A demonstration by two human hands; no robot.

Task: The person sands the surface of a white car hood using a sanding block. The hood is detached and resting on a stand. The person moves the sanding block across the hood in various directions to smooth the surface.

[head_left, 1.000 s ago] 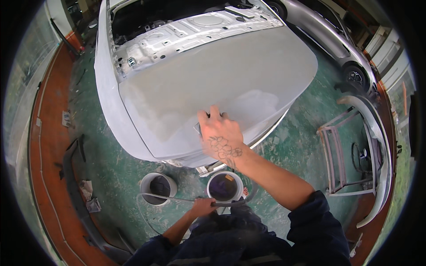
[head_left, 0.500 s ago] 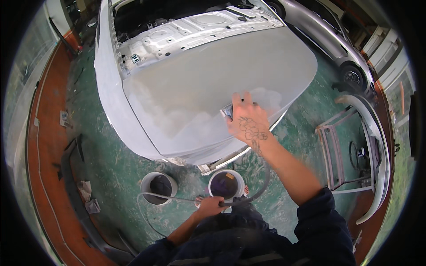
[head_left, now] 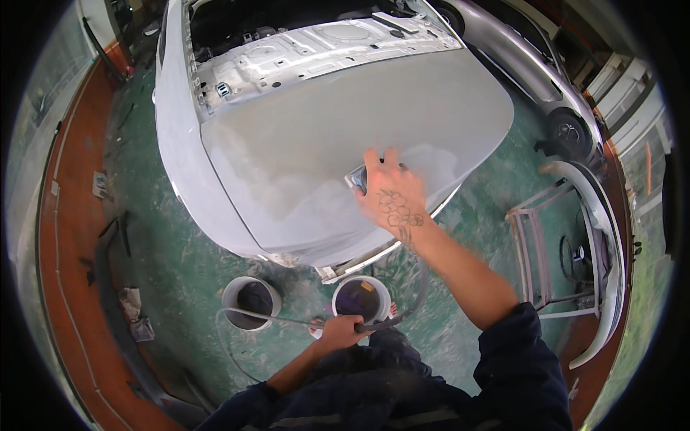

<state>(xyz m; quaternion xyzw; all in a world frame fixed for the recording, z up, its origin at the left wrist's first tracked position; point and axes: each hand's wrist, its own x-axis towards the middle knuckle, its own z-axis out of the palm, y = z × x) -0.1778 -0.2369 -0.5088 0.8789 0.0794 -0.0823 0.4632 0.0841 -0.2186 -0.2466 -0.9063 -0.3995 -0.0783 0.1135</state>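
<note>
My right hand [head_left: 392, 195] lies flat on the grey primed car hood [head_left: 302, 129], near its front right edge, pressing a small grey sanding pad [head_left: 357, 177] that shows under the fingers. My left hand [head_left: 343, 332] is low by my body, closed around a grey hose [head_left: 415, 298] that curves up toward the right arm. A thin line [head_left: 266, 316] runs left from that hand across a white bucket [head_left: 250, 302]. A second white bucket [head_left: 361, 298], dark inside, stands just in front of the left hand.
The white car body [head_left: 176, 144] has no engine cover, with bare metal at the back. A silver car [head_left: 517, 57] stands at the right. A white bumper [head_left: 607, 244] rests on a metal stand [head_left: 533, 251]. A dark bumper [head_left: 115, 316] and rags lie on the floor at left.
My right hand has slid with the pad across the hood, from nearer the front edge up and to the right. The left hand stays on the hose.
</note>
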